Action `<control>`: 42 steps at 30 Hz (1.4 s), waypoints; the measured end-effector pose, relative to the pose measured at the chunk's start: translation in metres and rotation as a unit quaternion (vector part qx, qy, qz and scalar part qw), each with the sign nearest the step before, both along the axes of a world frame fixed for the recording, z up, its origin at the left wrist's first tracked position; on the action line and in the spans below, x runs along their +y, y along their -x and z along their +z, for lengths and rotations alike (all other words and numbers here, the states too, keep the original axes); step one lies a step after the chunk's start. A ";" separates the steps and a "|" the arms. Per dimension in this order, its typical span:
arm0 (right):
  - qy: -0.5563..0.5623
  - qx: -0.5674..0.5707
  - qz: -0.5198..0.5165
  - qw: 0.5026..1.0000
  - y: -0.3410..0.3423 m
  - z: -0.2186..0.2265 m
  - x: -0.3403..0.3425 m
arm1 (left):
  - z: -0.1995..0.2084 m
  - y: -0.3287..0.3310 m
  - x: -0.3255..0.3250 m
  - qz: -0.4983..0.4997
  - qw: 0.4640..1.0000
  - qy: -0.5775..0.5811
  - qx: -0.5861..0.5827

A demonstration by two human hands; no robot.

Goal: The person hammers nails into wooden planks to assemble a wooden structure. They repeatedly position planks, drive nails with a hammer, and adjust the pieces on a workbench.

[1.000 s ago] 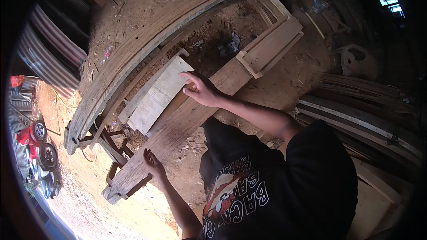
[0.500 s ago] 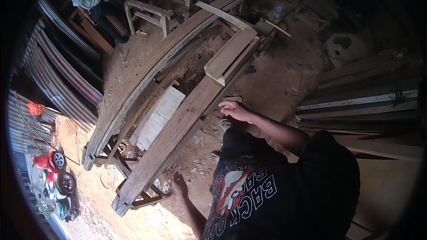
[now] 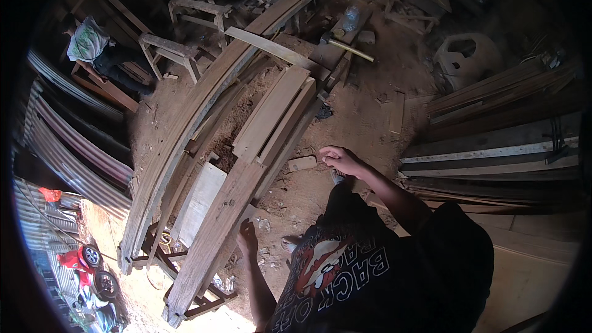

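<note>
My left hand (image 3: 247, 238) hangs beside the near part of a long thick beam (image 3: 213, 234), its fingers loosely bent and nothing visible in them. Farther off, my right hand (image 3: 341, 161) is held out over the dirt floor with relaxed, partly bent fingers, also without anything visible in it. Two short planed boards (image 3: 271, 114) lie side by side on the beam's middle. A thin pale strip (image 3: 268, 47) lies across the far end, reaching to a second long beam (image 3: 166, 154). Between the beams rests a pale flat board (image 3: 202, 200).
A yellow-handled hammer (image 3: 348, 48) and a clear plastic bottle (image 3: 351, 17) stand at the far end. Lumber (image 3: 493, 151) is stacked at right. Corrugated sheets (image 3: 74, 142), motorcycles (image 3: 92, 277) and a person (image 3: 92, 49) are at left. A small wood offcut (image 3: 303, 163) lies on the floor.
My view has shifted, so the bench and boards appear farther left and lower. I have moved toward the far end; both hands stay apart from the wood.
</note>
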State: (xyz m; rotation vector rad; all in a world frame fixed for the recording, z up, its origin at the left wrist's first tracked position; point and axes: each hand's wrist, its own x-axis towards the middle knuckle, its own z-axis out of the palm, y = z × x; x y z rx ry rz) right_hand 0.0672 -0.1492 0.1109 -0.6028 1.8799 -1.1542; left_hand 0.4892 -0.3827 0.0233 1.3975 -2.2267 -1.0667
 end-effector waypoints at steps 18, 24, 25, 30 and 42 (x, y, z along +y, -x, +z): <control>-0.004 0.201 -0.153 0.968 0.387 0.007 -0.038 | -0.040 0.212 0.076 0.098 0.952 -0.288 0.020; -0.002 0.114 -0.218 0.969 0.470 0.065 -0.012 | -0.132 0.225 0.074 0.278 0.792 -0.520 -0.159; -0.020 0.093 -0.219 0.971 0.485 0.071 -0.006 | -0.139 0.229 0.075 0.273 0.803 -0.498 -0.183; -0.069 0.122 -0.236 0.962 0.572 0.047 -0.013 | -0.148 0.271 0.082 0.241 0.907 -0.318 -0.136; -0.026 0.245 -0.171 0.954 0.760 0.036 -0.076 | -0.063 0.449 0.183 0.363 0.804 -0.469 -0.044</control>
